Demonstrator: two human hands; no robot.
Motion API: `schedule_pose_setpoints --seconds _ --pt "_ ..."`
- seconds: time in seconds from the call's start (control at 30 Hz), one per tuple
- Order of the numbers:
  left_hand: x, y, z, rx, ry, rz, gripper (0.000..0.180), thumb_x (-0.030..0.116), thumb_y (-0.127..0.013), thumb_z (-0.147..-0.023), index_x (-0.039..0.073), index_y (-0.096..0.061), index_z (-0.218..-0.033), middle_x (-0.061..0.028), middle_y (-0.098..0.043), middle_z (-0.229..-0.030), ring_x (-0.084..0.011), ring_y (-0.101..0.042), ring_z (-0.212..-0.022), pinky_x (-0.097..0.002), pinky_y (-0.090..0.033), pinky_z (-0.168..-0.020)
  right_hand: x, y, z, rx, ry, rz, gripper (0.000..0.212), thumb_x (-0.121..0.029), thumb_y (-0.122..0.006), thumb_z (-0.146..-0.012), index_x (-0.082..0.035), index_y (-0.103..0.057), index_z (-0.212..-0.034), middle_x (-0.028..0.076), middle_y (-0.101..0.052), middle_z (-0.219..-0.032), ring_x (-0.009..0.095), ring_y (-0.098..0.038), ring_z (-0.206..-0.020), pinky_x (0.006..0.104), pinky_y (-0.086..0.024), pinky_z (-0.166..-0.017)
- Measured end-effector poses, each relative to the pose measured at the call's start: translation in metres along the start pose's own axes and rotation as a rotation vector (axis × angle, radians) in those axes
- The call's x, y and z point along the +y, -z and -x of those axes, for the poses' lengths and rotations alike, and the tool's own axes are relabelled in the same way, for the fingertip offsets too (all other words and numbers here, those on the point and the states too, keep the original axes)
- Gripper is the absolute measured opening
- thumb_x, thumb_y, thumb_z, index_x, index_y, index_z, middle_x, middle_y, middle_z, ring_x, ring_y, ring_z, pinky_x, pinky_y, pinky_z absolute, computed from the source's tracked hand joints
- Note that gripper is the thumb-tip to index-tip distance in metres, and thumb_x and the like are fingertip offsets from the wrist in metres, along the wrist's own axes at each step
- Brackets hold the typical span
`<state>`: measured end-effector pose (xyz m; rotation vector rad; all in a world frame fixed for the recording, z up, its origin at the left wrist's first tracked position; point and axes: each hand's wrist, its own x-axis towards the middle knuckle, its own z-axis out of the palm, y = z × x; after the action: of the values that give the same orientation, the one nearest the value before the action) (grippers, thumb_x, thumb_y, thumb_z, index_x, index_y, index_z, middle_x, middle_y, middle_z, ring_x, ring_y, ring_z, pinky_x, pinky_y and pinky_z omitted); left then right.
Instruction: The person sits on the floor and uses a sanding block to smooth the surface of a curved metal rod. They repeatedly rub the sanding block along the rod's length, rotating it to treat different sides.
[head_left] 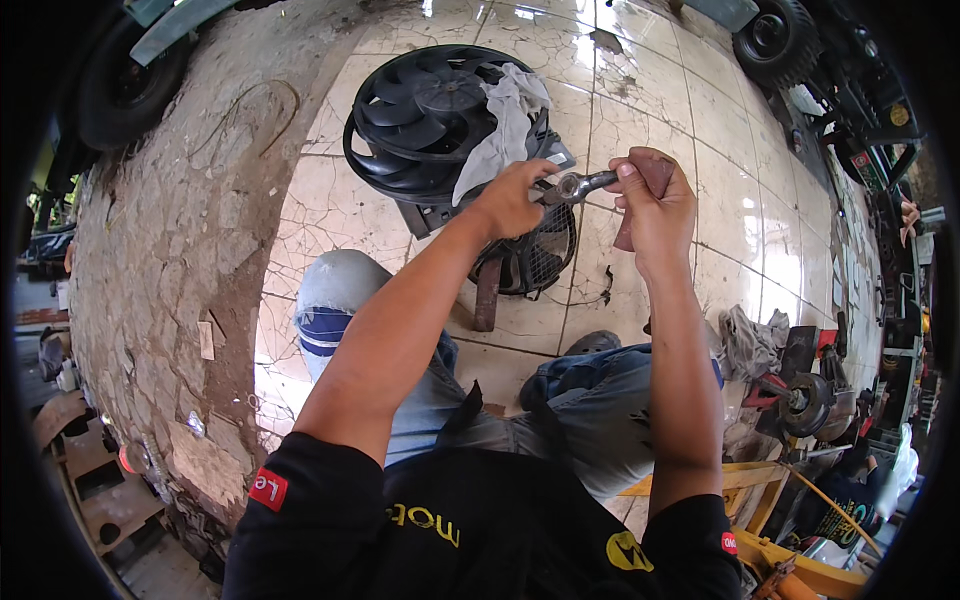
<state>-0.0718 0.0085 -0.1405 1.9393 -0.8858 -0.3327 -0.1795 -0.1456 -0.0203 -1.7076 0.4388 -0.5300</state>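
In front of me my left hand (512, 200) is closed round one end of a dark metal part with a round, ring-like middle (570, 187). Its rod-like other end reaches my right hand (660, 208). My right fingers pinch a folded brown sheet that looks like sandpaper (652, 168) at that end. Just beyond my left hand lies a large black radiator fan (430, 110), with a grey rag (505, 125) draped over its right side. Below the hands is a smaller fan with a mesh guard (553, 250), partly hidden by my left hand.
A brown strip (487, 297) leans by the smaller fan. Cracked cream tiles (650, 100) meet rough concrete (220, 200) on the left. Wheels (772, 38) stand at the far right. Near my right knee are a crumpled rag (752, 342) and a yellow metal frame (755, 480).
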Motion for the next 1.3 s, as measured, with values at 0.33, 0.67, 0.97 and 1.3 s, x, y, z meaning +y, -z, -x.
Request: schedule_pose_setpoints --seconds 0.33,0.67,0.97,1.3 --pt "0.031 -0.018 -0.005 -0.174 0.102 0.38 0.041 0.038 -0.082 -0.079 0.003 -0.066 -0.094 -0.0038 -0.059 -0.074 -0.0164 -0.053 -0.07 -0.0321 -0.046 -0.069 0.003 0.012 0.004 0.006 -0.031 -0.061 0.023 -0.006 -0.066 -0.091 0.004 -0.06 -0.111 0.011 -0.071 -0.097 0.013 -0.066 -0.078 0.0264 -0.052 -0.069" --pt "0.043 -0.018 -0.009 -0.172 -0.168 0.082 0.044 0.05 -0.068 -0.089 0.006 -0.064 -0.092 -0.0136 -0.063 -0.072 -0.0304 -0.059 -0.068 -0.0402 -0.047 -0.066 0.006 0.033 0.001 -0.029 -0.115 -0.186 0.024 -0.004 -0.065 -0.092 0.005 -0.058 -0.113 0.012 -0.07 -0.097 0.013 -0.064 -0.078 0.0247 -0.053 -0.069" --pt "0.046 -0.011 -0.016 -0.182 -0.171 0.106 0.043 0.047 -0.067 -0.091 0.004 -0.063 -0.088 -0.0145 -0.062 -0.07 -0.0327 -0.059 -0.068 -0.0397 -0.048 -0.066 -0.007 0.041 -0.002 0.012 -0.105 -0.193 0.034 -0.011 -0.067 -0.092 0.003 -0.054 -0.121 0.014 -0.068 -0.109 0.018 -0.068 -0.088 0.0276 -0.055 -0.07" --pt "0.112 0.049 -0.044 -0.243 -0.237 -0.218 0.048 0.051 -0.071 -0.085 0.004 -0.065 -0.092 -0.016 -0.063 -0.07 -0.0358 -0.062 -0.067 -0.0423 -0.048 -0.062 -0.022 0.075 0.002 -0.071 -0.259 -0.455 0.042 -0.03 -0.048 -0.1 -0.002 -0.049 -0.131 0.01 -0.058 -0.098 0.014 -0.051 -0.061 0.028 -0.045 -0.054"
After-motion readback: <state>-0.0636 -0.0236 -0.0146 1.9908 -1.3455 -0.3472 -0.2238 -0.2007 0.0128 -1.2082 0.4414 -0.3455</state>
